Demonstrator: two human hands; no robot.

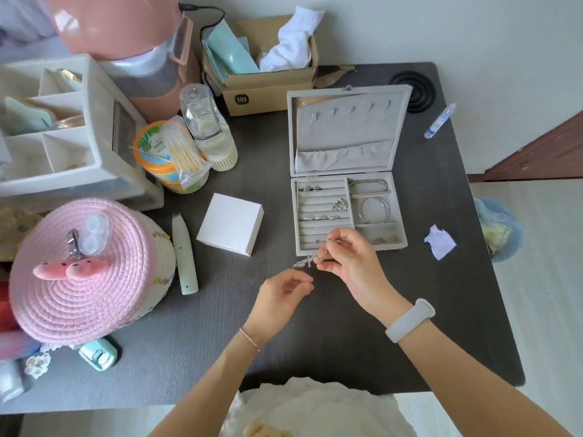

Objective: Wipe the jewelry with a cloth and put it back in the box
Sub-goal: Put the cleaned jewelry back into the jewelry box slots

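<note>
You sit at a dark wood-grain table pushed up against a pale wall, with light flooring to your right and a brown door edge at the far right. Your right hand pinches a sparkly silver bracelet between thumb and fingertips, holding it in the air just in front of the box; the chain hangs leftward from that pinch. Your left hand sits just below the chain's free end, fingers loosely curled, and you cannot tell whether they touch the chain. The grey velvet box stands open, its lid leaning back, with rings in the left slots and bangles in the right compartments. The cloth, small and pale, lies crumpled on the table to the right of the box, apart from both hands. A white square case rests left of the box, and beside that a pale green pen-shaped tool. The left side of the table is crowded: a pink woven basket, a white organiser, an orange tub with cotton swabs, and a clear bottle. A cardboard carton sits at the back edge, and a small dropper bottle lies near the far right corner
</note>
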